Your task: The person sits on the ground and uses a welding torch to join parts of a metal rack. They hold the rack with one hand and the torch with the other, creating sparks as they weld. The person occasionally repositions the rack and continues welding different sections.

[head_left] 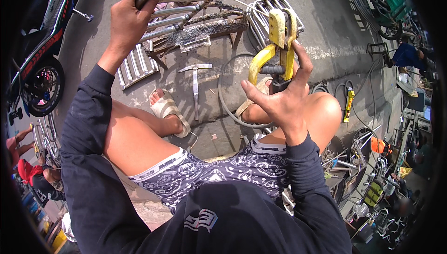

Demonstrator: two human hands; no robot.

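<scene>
Left hand point(129, 23) gripping frame point(175, 10) by its curved outer edge. Right hand point(286, 100) holding clamp point(278, 28), gap between it and frame. Between hands: stand point(209, 30) under frame; nearer body, hammer point(195, 89) on ground, cable point(220, 86) right of it.

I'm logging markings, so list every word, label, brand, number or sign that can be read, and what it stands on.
Dark long-sleeved top: pale stylised lettering on it, not transcribed.
Narrow yellow packet-like item: dark print, too small to read.
Yellow lever-armed clamp at the right hand: no legible text.
</scene>
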